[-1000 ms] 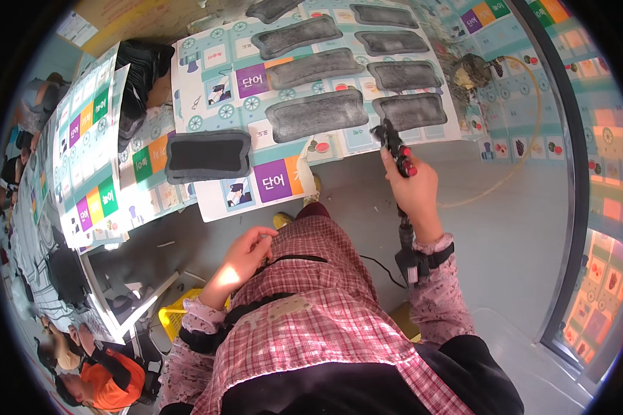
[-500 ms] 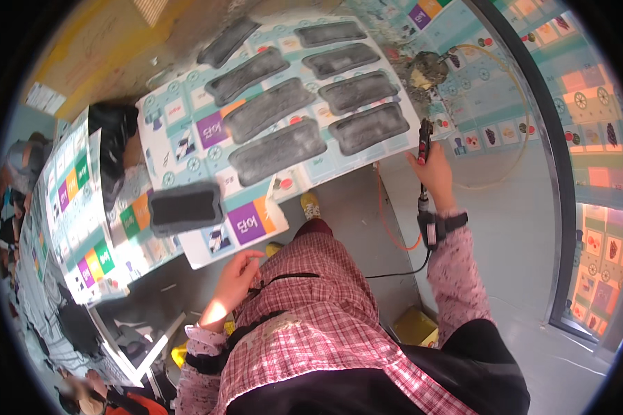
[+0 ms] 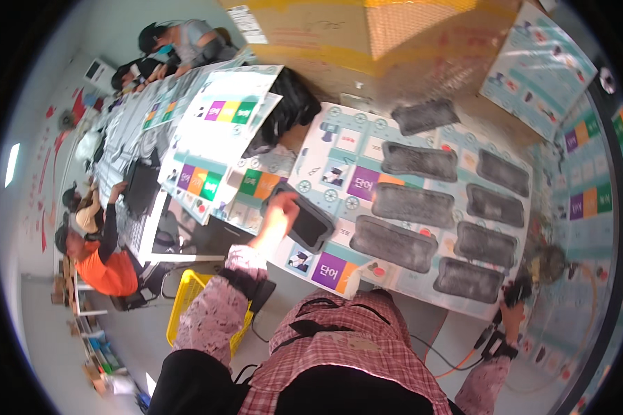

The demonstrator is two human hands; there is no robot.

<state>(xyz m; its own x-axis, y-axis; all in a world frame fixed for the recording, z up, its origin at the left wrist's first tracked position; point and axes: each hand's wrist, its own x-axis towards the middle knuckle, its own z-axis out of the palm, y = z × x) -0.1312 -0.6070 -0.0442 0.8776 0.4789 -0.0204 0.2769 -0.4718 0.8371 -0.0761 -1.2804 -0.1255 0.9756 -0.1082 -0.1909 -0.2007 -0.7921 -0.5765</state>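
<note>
As the left hand (image 3: 277, 216), fingers half-curled, meets a black pad (image 3: 313, 230) on a printed sheet (image 3: 327, 270), the right hand (image 3: 511, 321) clasps a spray gun (image 3: 516, 293).
Left grip unclear; rim-only handling probably suits.

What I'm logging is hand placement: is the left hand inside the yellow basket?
No, the left hand is at the black-centred pad, away from the yellow basket.

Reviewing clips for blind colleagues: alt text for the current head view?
A person's left hand is at the edge of a dark pad; the right hand holds a dark tool near grey pads on a patterned sheet.
</note>
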